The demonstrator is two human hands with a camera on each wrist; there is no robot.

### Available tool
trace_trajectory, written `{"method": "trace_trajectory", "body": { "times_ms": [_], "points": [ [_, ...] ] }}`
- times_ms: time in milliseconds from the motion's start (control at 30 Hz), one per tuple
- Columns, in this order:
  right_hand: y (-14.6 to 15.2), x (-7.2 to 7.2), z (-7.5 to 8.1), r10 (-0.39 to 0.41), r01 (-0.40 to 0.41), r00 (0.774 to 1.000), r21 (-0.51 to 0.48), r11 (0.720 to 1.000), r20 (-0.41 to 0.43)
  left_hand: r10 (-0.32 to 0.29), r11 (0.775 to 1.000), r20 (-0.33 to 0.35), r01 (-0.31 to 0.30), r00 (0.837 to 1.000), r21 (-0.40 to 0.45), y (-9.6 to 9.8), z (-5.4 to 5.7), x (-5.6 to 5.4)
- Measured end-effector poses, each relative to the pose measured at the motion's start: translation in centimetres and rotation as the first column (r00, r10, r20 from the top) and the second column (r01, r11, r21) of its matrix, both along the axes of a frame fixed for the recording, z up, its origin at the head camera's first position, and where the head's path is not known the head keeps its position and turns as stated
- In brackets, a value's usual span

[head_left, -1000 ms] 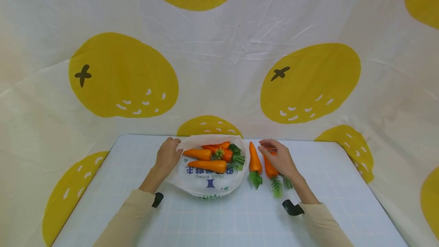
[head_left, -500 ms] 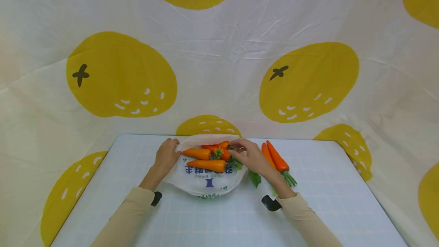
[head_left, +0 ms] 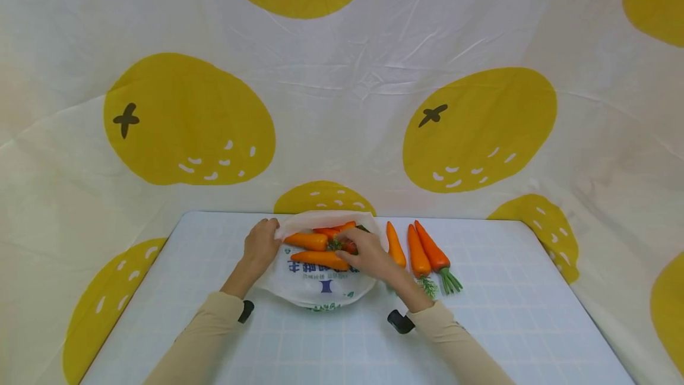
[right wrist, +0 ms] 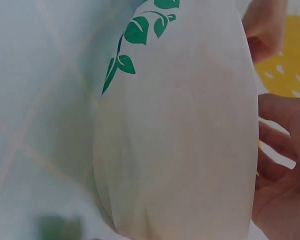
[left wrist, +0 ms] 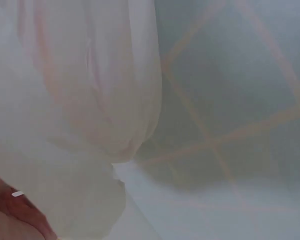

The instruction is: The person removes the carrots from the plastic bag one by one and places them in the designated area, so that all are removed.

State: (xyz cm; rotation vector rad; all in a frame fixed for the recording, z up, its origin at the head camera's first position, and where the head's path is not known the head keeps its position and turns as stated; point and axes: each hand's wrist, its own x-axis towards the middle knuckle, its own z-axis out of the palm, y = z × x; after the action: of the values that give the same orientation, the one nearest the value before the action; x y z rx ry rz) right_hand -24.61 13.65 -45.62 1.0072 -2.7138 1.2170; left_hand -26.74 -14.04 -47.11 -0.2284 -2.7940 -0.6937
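My left hand [head_left: 261, 240] pinches the left rim of a white plastic bag [head_left: 288, 290] in the head view. Inside the bag lie several orange carrots, among them a long one [head_left: 317, 259] in front and another [head_left: 307, 241] behind it. My right hand [head_left: 369, 252] reaches over the bag's right rim, its fingers and thumb either side of a reddish carrot [head_left: 349, 246]; I cannot tell whether they grip it. In the right wrist view the bag's wall [right wrist: 180, 130] hides that hand's fingertips. The left wrist view shows the bag [left wrist: 90, 90] up close.
Right of the bag, three carrots lie on the pale checked table [head_left: 320, 355]: one by the bag [head_left: 395, 245], a middle one [head_left: 418, 251] and an outer one [head_left: 431, 247] with green stems. A curtain [head_left: 342, 135] with yellow fruit prints hangs behind.
My right hand has moved left from above the carrots on the table, past the bag's rim, to the carrots in the bag. My left hand stays at the left rim.
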Motion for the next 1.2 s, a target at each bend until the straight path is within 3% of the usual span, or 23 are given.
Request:
{"method": "trace_trajectory", "body": {
  "times_ms": [300,400,633,1000,1200],
  "points": [
    [-1.6,0.2,-0.9,0.016,-0.018,0.999,0.055,0.998,0.038,0.025,1.0,0.014,-0.025,1.0,0.011,-0.2,0.2,-0.4],
    [-2.2,0.1,-1.3,0.011,-0.012,1.0,0.086,0.996,0.012,0.035,0.999,0.018,-0.035,0.999,0.035,-0.3,0.3,-0.5],
    [-3.1,0.7,-2.1,-0.06,0.067,0.998,0.244,0.968,-0.036,0.056,0.994,0.02,-0.058,0.998,0.093,-0.8,0.6,-0.7],
    [-3.8,1.6,-2.9,-0.028,0.117,0.968,0.35,0.93,-0.249,0.078,0.987,0.03,-0.082,0.996,0.135,-1.2,0.7,-0.9],
    [-4.2,1.8,-3.0,-0.025,0.141,0.957,0.387,0.911,-0.29,0.096,0.982,0.001,-0.095,0.995,0.164,-1.6,0.7,-0.9]
  ]
}}
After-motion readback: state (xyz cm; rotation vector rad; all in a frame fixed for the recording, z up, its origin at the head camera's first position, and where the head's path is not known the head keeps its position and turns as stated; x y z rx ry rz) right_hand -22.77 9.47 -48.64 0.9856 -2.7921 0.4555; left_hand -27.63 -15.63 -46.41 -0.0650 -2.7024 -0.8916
